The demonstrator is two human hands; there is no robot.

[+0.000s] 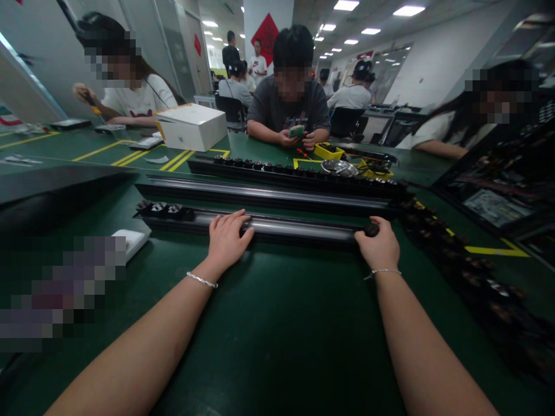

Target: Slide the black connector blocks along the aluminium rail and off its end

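Right grip point(381, 245) pinching dark round component point(372, 230) at right end of black channel point(299, 227); channel's long axis runs leftward, under left grip point(229, 238), fingers spread.

The counter point(277, 329) is dark green, marked with bright yellow stripes point(492, 252). The long rails point(299, 228) are black, with a pale grey sheen. Toward the counter's far edge, the box point(195, 134) is white and the tray point(327, 155) yellow.

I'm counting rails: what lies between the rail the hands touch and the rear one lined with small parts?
In the head view, another long black rail lies there.
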